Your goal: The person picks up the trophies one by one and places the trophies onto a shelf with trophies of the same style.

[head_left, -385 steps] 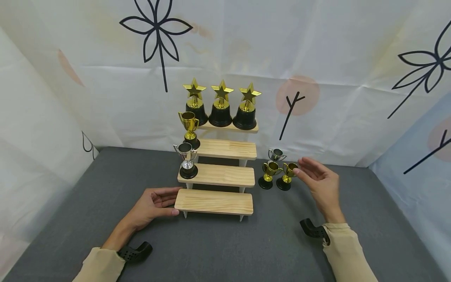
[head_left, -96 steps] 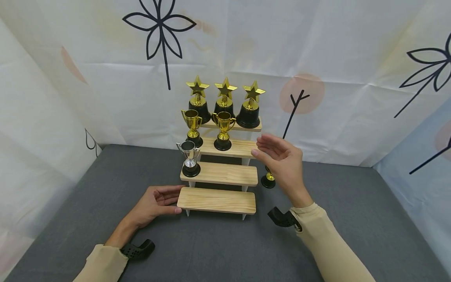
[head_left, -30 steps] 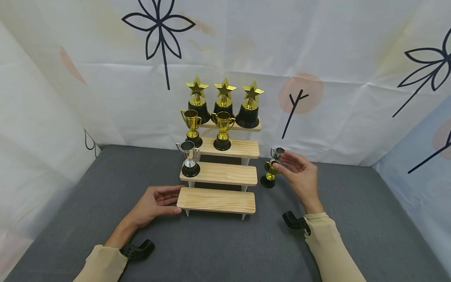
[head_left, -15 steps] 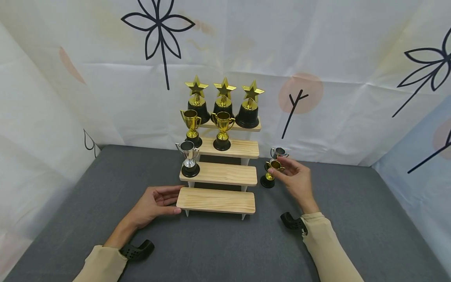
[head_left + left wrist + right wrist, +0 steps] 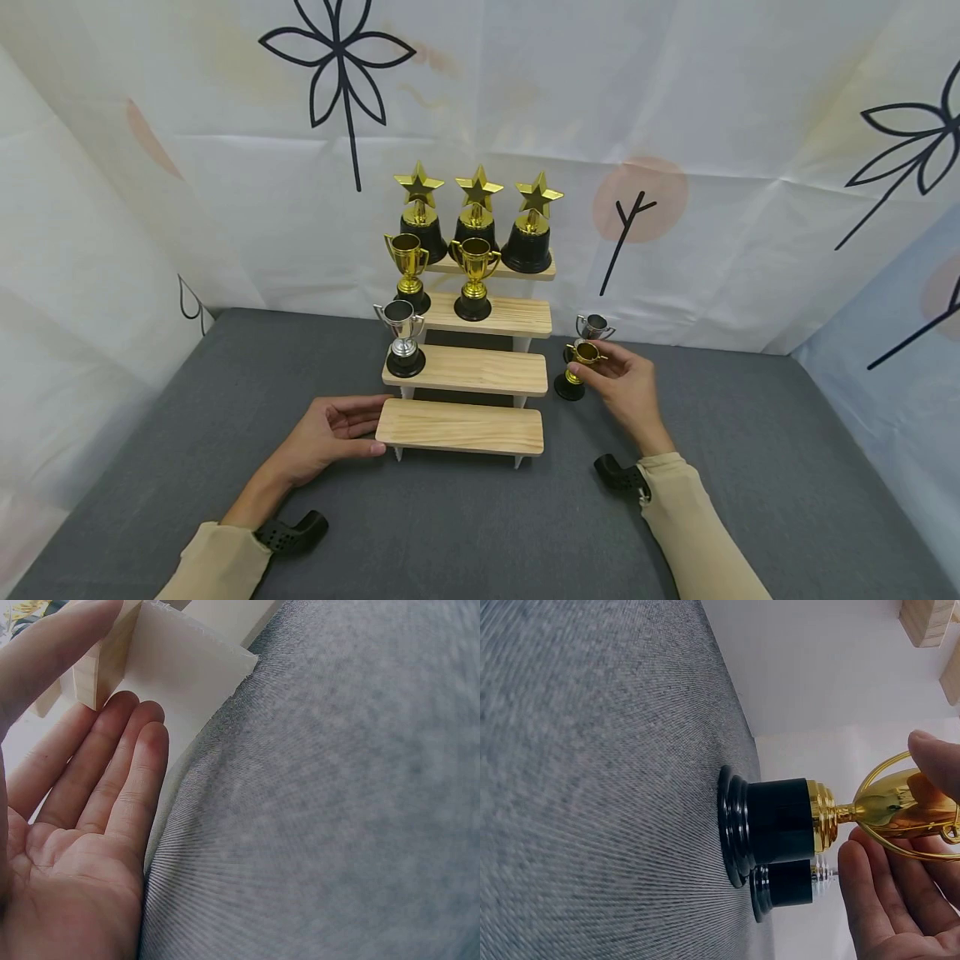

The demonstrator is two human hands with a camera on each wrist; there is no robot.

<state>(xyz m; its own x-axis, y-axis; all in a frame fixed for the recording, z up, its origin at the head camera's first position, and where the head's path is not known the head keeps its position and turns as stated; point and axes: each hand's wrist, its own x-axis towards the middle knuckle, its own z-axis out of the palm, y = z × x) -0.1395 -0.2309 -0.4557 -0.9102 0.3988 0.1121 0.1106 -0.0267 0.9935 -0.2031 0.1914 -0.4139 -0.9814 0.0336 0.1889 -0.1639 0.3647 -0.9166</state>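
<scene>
A gold cup [image 5: 580, 358] on the grey surface [image 5: 480, 525], right of the stand [image 5: 459, 427], is now pinched by the right hand [image 5: 626, 385] that a second ago only hovered nearby, ready for lifting, the left hand [image 5: 330, 433] relaxed against the bottom step.

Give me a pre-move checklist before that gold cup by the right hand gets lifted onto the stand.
1. Grasp: right hand fingers curl round the gold cup trophy bowl: ok.
2. Cup upright, base on the grey mat: ok.
3. Neighbour: the silver cup trophy stands close behind; whether the bases touch: cannot tell.
4. Stand steadied: left hand rests against the wooden tiered stand: ok.
5. Free space right of the two gold cups on the second step: ok.
</scene>
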